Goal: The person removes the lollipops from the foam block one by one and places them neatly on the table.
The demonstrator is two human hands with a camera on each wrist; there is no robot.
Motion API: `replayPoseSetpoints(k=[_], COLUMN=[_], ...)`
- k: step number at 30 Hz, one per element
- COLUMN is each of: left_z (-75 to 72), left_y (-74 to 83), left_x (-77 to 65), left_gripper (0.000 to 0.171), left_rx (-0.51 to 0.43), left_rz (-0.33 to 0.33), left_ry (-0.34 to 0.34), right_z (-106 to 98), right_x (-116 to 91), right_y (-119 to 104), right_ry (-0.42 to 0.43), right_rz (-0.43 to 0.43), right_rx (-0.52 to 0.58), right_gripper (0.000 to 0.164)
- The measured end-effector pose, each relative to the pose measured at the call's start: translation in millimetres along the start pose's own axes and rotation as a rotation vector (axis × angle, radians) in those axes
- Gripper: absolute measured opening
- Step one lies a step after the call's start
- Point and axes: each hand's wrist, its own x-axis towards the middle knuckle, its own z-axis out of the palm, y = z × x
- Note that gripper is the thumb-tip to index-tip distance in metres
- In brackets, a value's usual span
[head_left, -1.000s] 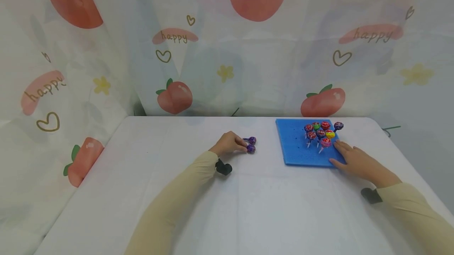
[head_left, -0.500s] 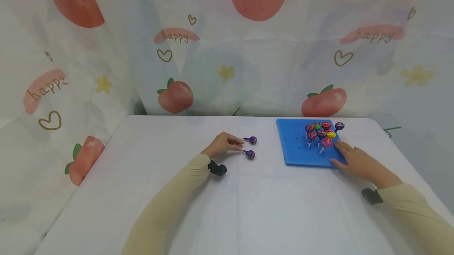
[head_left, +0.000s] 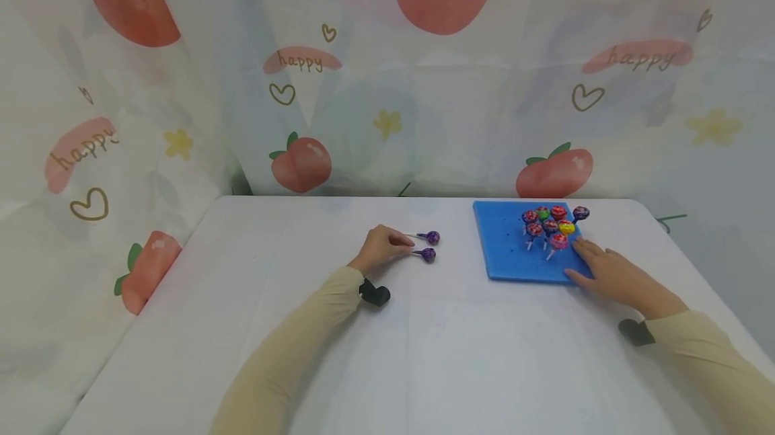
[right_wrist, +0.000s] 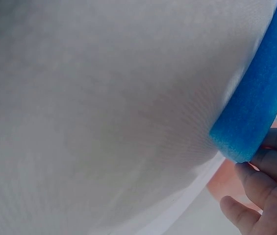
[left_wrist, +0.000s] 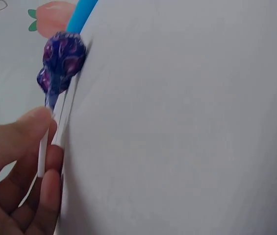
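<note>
My left hand [head_left: 381, 247] pinches the white stick of a purple-wrapped lollipop [left_wrist: 63, 54] between thumb and fingers, just above the table. Behind it, a second purple lollipop [head_left: 432, 237] lies on the cloth, its stick toward the hand. A blue foam board [head_left: 502, 257] lies flat at the right. Several lollipops [head_left: 549, 226] in red, green, yellow, pink and purple wrappers stand in its right half by their sticks. My right hand [head_left: 611, 277] rests with fairly straight fingers on the board's right edge; in the right wrist view its fingertips touch the foam's corner.
A white cloth covers the table [head_left: 448, 361]. Behind and to the left hangs a printed curtain [head_left: 448, 112] with peaches and hearts. Small holes dot the left part of the foam board.
My left hand drew back left from the purple lollipops, then took one by its stick; that lollipop is now slightly farther back on the table. The right hand stays on the board.
</note>
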Motion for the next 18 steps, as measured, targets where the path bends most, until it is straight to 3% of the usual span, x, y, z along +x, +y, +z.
replayPoseSetpoints(k=[12, 18], left_z=[21.0, 22.2], left_y=[17.7, 15.4], left_x=[3.3, 4.4], left_gripper=[0.007, 0.007], left_rx=[0.01, 0.003], left_rz=[-0.096, -0.075], left_ry=[0.174, 0.165], right_z=[-2, -2], right_x=[0, 0], right_y=[0, -1], right_ry=[-0.003, -0.002], right_rz=[0.008, 0.003], right_rx=[0.006, 0.002], right_gripper=[0.085, 0.085])
